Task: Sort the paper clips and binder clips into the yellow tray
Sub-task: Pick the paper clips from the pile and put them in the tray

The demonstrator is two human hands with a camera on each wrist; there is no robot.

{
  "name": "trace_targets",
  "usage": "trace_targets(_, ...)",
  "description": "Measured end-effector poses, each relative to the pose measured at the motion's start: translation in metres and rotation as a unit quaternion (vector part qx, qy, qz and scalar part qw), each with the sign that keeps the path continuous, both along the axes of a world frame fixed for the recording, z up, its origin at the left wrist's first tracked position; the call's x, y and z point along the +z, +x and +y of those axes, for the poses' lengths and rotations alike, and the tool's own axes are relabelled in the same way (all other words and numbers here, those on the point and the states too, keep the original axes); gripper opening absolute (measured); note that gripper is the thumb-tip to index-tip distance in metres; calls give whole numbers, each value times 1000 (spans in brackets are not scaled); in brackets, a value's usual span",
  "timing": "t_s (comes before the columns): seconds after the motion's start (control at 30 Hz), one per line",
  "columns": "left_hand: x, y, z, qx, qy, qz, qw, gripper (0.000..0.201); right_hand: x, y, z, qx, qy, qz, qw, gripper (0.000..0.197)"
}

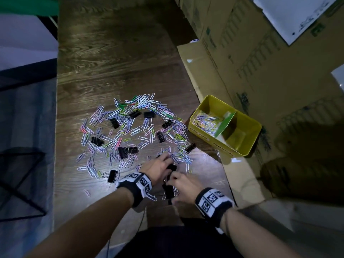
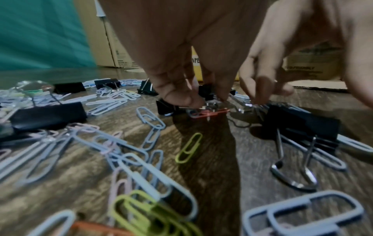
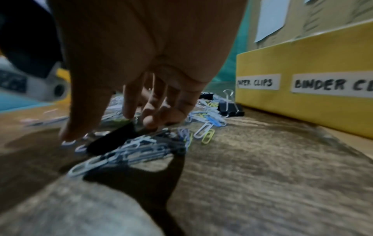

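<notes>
Several coloured paper clips (image 1: 134,127) and black binder clips (image 1: 149,114) lie scattered on the wooden table (image 1: 111,62). The yellow tray (image 1: 210,141) stands to their right, with a green divider (image 1: 225,123) and paper clips (image 1: 202,121) in its left compartment. My left hand (image 1: 165,165) is at the pile's near edge, its fingertips (image 2: 187,100) pinching a black binder clip (image 2: 206,92) by its silver handle, over a red paper clip (image 2: 210,113). Just beside it my right hand (image 1: 183,186) pinches another black binder clip (image 3: 113,140), thumb on one side and fingers on the other.
Cardboard boxes (image 1: 260,62) stand behind and right of the tray, with a flat flap under it. The tray front (image 3: 302,63) bears the labels PAPER CLIPS and BINDER CLIPS. The table's left edge drops to a dark area with a mesh rack (image 1: 22,179).
</notes>
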State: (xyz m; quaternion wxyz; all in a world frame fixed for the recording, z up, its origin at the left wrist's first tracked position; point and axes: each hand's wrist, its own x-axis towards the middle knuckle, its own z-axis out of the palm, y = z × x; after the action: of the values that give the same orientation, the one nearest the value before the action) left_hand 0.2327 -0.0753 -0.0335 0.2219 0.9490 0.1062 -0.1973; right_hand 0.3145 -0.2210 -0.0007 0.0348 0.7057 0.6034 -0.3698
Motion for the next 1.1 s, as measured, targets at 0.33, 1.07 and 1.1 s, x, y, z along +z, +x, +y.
trace_targets(0.33, 0, -21, 32, -30, 54, -130, 990, 36, -17, -19, 1, 42, 88, -29, 995, 32)
trace_targets(1.07, 21, 1, 24, 7, 128, -37, 991, 48, -19, 38, -48, -186, 132, -80, 970, 50)
trace_targets(1.1, 21, 9, 18, 12, 128, -3, 992, 55, -18, 31, -44, -143, 91, -52, 984, 60)
